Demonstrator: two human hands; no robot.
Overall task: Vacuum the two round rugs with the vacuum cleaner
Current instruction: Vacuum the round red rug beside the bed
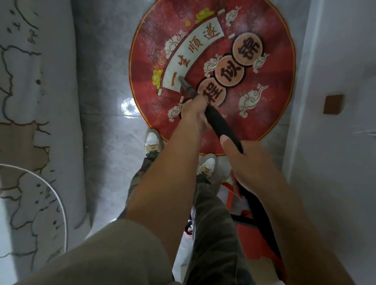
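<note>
Pale, marble-veined floor tiles (105, 59) fill the view, with a white wall (337, 65) down the right side bearing a small brown square (333, 104), and a pale covering (24, 109) with outlined cartoon shapes along the left.

On the tiles, straight ahead of the person, lies the round red rug (266, 70), printed with clouds, round medallions and a white scroll banner. Two light shoes (152, 140) stand at its near edge.

The black vacuum wand (216, 120) crosses the near half of the rug. Its long axis runs on a diagonal from lower right to upper left, and it points away from the person. Its narrow nozzle (181, 80) touches down on the near end of the white banner.

The left hand (194, 114) grips the wand at the front, fingers curled round it. The right hand (247, 160) holds the rear end, thumb laid along the top; its other fingers are hidden underneath.

From there a black hose (263, 221) drops to the red vacuum body (248, 236) on the floor beside the person's right leg.
</note>
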